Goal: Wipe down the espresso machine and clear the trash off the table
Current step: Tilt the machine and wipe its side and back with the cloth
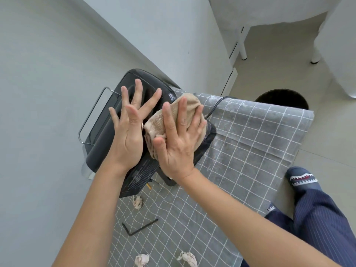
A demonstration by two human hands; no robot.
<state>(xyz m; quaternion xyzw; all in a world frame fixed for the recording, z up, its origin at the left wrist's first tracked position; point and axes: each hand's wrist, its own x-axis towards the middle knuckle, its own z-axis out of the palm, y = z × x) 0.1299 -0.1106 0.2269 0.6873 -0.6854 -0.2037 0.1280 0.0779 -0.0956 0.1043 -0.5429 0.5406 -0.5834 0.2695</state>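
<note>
The black espresso machine (107, 132) stands on the table against the grey wall, seen from above. My left hand (129, 130) lies flat on its top with fingers spread and straight. My right hand (179, 137) presses a beige cloth (156, 122) against the machine's right side, fingers straight over the cloth. Three crumpled paper wads lie on the checked tablecloth (250, 143): one (137, 202) just in front of the machine, two (141, 260) (187, 259) near the bottom edge.
A black hex key (138, 227) lies on the cloth between the wads. The machine's black cord (215, 106) runs over the table's far edge. A dark round bin (283, 101) stands on the floor beyond the table. White furniture legs (242, 47) stand further back.
</note>
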